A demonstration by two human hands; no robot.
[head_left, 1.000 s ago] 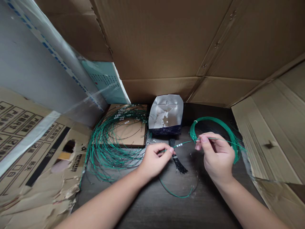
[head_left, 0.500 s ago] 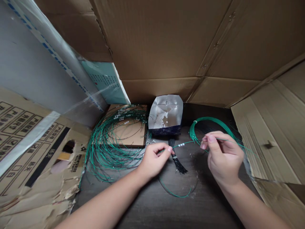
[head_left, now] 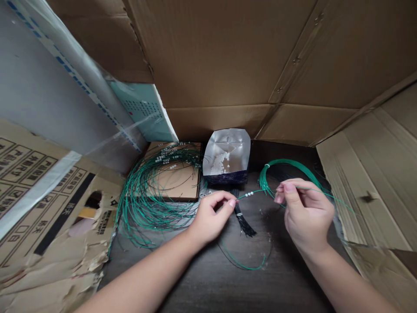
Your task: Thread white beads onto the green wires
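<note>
Between my two hands a green wire (head_left: 259, 190) is stretched above the dark table, with a few small white beads (head_left: 249, 194) on it. My left hand (head_left: 213, 213) pinches the wire just left of the beads, thumb against forefinger. My right hand (head_left: 304, 206) pinches the same wire farther right, and its end sticks out past the knuckles. Below my left hand, a thin loop of green and black wire (head_left: 246, 266) hangs or lies over the table; I cannot tell which. A tied bundle of black wires (head_left: 243, 221) lies between the hands.
An open silver bag (head_left: 228, 148) holding white beads stands at the back. To its left, many beaded green wires (head_left: 156, 217) spread over a cardboard box (head_left: 176, 182). A coiled green wire bundle (head_left: 293, 163) lies behind my right hand. Cardboard panels (head_left: 215, 56) surround the table (head_left: 208, 287).
The beads and the wire between my hands have tilted slightly, rising toward the right. The loop below has shifted a little to the right. Both hands keep their pinch.
</note>
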